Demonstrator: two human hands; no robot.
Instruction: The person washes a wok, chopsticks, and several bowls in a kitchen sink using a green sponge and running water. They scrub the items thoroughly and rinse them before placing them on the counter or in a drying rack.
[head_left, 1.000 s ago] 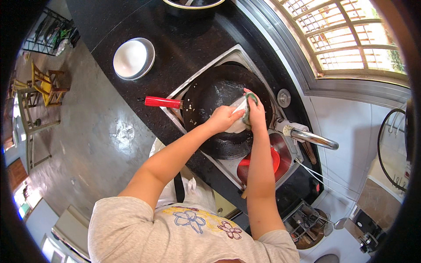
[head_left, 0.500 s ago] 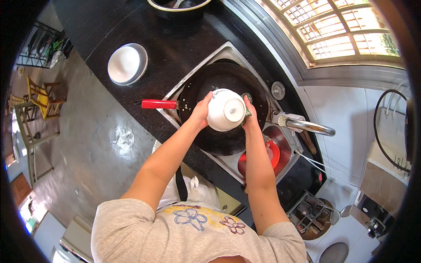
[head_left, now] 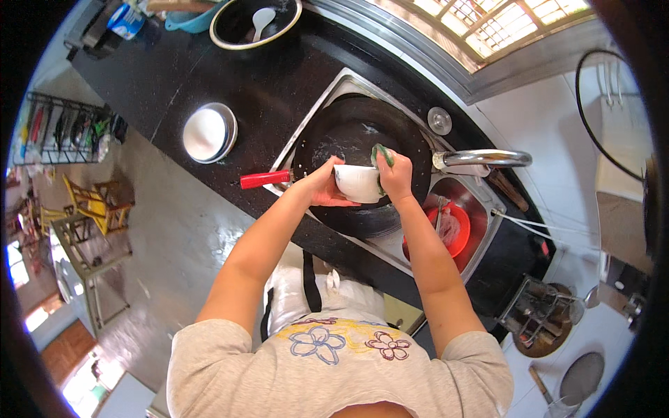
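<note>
My left hand [head_left: 320,185] grips a white bowl [head_left: 356,185] by its side, its fingers curled beneath it. The bowl is tilted and seen from the side, so its inside is hidden. A green scouring pad [head_left: 380,153] is in my right hand [head_left: 396,178], which is closed round it and touches the bowl's right side. Both hands are above a large dark wok [head_left: 348,129] with a red handle [head_left: 263,180]. The wok rests over the steel sink [head_left: 334,92], and some wet shine shows inside it.
White bowls [head_left: 205,134] are stacked on the dark counter at left. A curved faucet [head_left: 488,158] reaches in from the right. A red basin [head_left: 458,240] stands in the smaller sink compartment. At the far edge is a dark basin [head_left: 230,28] with a white rice paddle [head_left: 262,21].
The bowl has turned from base-up to its side. My right hand has shifted from the bowl's outer side to its rim, with the green pad now showing more. The view has shifted.
</note>
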